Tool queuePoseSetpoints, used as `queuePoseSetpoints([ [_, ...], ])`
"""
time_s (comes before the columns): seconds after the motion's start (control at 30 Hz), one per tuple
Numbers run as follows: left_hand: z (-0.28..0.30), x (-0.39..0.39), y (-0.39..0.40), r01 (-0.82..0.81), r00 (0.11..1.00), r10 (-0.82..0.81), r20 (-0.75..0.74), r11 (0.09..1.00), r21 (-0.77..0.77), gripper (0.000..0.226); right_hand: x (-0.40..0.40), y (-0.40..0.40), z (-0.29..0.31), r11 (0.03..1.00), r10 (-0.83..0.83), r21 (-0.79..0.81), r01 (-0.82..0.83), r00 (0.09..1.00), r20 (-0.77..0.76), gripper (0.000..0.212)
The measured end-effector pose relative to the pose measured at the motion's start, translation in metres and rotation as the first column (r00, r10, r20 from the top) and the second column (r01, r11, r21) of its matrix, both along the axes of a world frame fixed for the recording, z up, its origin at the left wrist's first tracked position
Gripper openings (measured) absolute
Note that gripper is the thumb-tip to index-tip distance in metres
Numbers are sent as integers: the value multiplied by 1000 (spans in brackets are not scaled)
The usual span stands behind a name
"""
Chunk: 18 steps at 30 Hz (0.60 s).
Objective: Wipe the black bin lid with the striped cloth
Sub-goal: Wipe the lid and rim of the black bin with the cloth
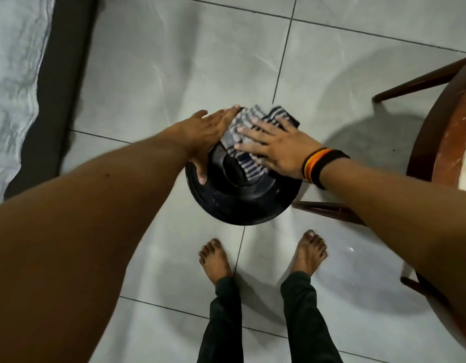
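Note:
A round black bin lid (234, 203) sits below me, over the tiled floor. A grey and dark striped cloth (248, 119) lies bunched across the lid's far half. My right hand (276, 148), with a striped wristband, presses flat on the cloth with fingers spread. Against the lid's left edge rests my left hand (205, 134), its thumb on the rim and its fingers touching the cloth's left side. The bin under the lid is hidden.
A round wooden table (446, 142) with dark legs stands close on the right. A mattress with a pale sheet (14, 74) runs along the left. My bare feet (216, 260) stand just in front of the lid on grey floor tiles.

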<state>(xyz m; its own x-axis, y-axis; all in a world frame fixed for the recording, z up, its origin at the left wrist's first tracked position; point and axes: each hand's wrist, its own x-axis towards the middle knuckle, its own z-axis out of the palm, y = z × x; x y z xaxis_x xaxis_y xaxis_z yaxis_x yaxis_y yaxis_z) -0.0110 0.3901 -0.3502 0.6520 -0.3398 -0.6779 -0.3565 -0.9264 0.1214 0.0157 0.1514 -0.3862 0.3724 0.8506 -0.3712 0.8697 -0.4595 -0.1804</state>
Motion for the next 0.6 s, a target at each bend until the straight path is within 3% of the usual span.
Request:
queuePoseSetpoints([
  [0.17, -4, -19, 5, -210, 978, 210, -4, 975, -77, 187, -15, 19, 9, 953, -303, -3, 303, 952, -32, 61],
  [0.23, -5, -23, 3, -205, 978, 206, 4, 975, -83, 185, -56, 22, 8, 842, -537, 54, 537, 844, -13, 66],
  [0.3, -6, -25, 2, -214, 977, 214, -5, 974, -73, 184, -105, 22, 8, 669, -740, 74, 740, 672, -26, 72],
  [0.37, -5, -24, 1, -239, 971, 237, -30, 969, -66, 183, -153, 31, 13, 560, -827, 33, 828, 561, -45, 79],
  [0.4, -5, -23, 1, -247, 969, 246, -29, 967, -63, 183, -175, 41, 17, 564, -824, -4, 826, 563, -60, 84],
  [0.53, -9, -24, 0, -228, 973, 229, -1, 970, -88, 174, -225, 81, 19, 795, -606, -146, 589, 782, -142, 89],
  [0.6, -11, -26, 0, -239, 971, 241, 3, 967, -90, 172, -222, 77, 18, 833, -553, -136, 537, 819, -154, 86],
])
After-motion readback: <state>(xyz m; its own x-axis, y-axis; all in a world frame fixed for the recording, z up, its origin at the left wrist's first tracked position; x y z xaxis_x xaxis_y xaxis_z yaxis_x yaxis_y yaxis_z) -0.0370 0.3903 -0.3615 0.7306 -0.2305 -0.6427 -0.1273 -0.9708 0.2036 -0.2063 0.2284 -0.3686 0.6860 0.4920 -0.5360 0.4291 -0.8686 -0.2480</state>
